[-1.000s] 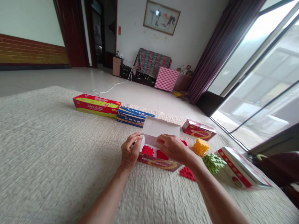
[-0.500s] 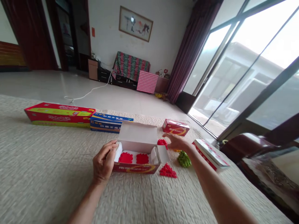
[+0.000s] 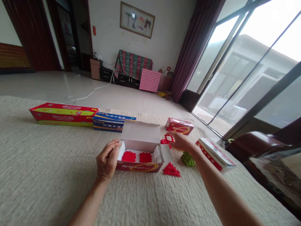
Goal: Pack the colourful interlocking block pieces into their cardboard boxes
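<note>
An open cardboard box (image 3: 141,167) lies in front of me, its lid raised at the back. My left hand (image 3: 107,161) is closed on its left end, by the white side flap. Inside lie two red notched plastic squares (image 3: 129,156), side by side. Beyond the box's right end, my right hand (image 3: 182,143) pinches a red square frame piece (image 3: 165,137) with an open middle, just above other red pieces (image 3: 163,142). Red triangular pieces (image 3: 171,170) lie beside the box's front right corner. Green pieces (image 3: 188,159) are heaped under my right forearm.
A red and green long box (image 3: 64,117) and a blue box (image 3: 109,124) stand at the back left of the quilted cover. A small red box (image 3: 180,127) stands behind my right hand. Another red and white box (image 3: 213,153) lies to the right of my forearm.
My right hand has taken hold of the red square frame and lifted it slightly from the red pieces. My left hand stays on the box. The view has shifted slightly.
</note>
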The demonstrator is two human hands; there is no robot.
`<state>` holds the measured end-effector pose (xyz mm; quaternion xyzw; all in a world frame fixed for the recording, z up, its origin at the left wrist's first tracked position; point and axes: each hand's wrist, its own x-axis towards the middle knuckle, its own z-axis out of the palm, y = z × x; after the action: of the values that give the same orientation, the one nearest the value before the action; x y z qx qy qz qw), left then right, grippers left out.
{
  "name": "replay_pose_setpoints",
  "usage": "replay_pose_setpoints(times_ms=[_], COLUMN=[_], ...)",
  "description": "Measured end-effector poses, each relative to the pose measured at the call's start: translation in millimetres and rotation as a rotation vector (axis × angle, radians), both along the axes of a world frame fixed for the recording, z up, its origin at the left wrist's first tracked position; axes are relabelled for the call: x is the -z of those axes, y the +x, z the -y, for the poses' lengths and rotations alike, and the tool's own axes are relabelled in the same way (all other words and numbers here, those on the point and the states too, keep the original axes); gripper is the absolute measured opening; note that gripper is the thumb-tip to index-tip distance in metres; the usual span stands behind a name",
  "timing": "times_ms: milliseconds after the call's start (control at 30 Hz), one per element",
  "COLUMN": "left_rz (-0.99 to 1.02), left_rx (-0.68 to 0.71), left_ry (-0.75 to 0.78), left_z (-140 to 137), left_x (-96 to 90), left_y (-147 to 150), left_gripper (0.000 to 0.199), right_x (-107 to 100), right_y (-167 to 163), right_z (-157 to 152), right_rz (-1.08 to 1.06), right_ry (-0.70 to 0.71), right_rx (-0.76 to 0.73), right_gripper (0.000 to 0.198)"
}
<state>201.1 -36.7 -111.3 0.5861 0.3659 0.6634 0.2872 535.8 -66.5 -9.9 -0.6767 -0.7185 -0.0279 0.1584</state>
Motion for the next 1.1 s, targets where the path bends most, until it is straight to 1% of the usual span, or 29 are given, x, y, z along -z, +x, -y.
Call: replay_pose_setpoints(times_ms=[67, 100, 133, 200, 267, 333, 400, 533, 733, 967, 1100], left_rz=[0.003, 0.005, 0.007, 0.009, 0.009, 0.005, -0.002, -0.003, -0.009, -0.02, -0.009], left_rx=[0.003, 0.005, 0.007, 0.008, 0.007, 0.003, 0.003, 0.001, -0.004, -0.004, 0.0], left_ry=[0.002, 0.002, 0.002, 0.001, 0.003, 0.007, 0.008, 0.0, 0.008, 0.009, 0.001], left_z=[0.0, 0.2, 0.3, 0.6, 0.7, 0.5, 0.2, 0.2, 0.9, 0.7, 1.5], left_x=[-0.4, -0.7, -1.1, -1.8, -2.3, -2.3, -1.9, -1.2, -2.5, -3.5, -4.4], left_y=[0.2, 0.3, 0.3, 0.3, 0.4, 0.6, 0.8, 0.9, 0.3, 0.1, 0.8], left_gripper=[0.02, 0.02, 0.02, 0.019, 0.018, 0.018, 0.018, 0.019, 0.019, 0.019, 0.019], right_x=[-11.6, -18.4, -25.2, -36.5, -42.1, -41.1, -36.1, -29.3, -30.0, -26.8, -32.9], right_y=[-8.7, -17.4, -28.7, -56.3, -83.9, -104.2, -114.5, -116.1, -114.9, -111.3, -99.2], right_z=[8.3, 13.7, 19.9, 33.0, 44.1, 50.3, 51.5, 48.3, 45.2, 49.2, 53.5], right_rz=[-0.015, -0.035, -0.065, -0.106, -0.12, -0.112, -0.083, -0.031, -0.023, -0.051, -0.083], right_ry=[0.003, 0.026, 0.068, 0.081, 0.02, -0.06, -0.121, -0.181, -0.181, -0.098, -0.01], right_rx=[-0.04, -0.074, -0.116, -0.216, -0.294, -0.311, -0.298, -0.27, -0.263, -0.221, -0.229], right_gripper=[0.046, 0.046, 0.044, 0.042, 0.039, 0.039, 0.04, 0.04, 0.036, 0.036, 0.026])
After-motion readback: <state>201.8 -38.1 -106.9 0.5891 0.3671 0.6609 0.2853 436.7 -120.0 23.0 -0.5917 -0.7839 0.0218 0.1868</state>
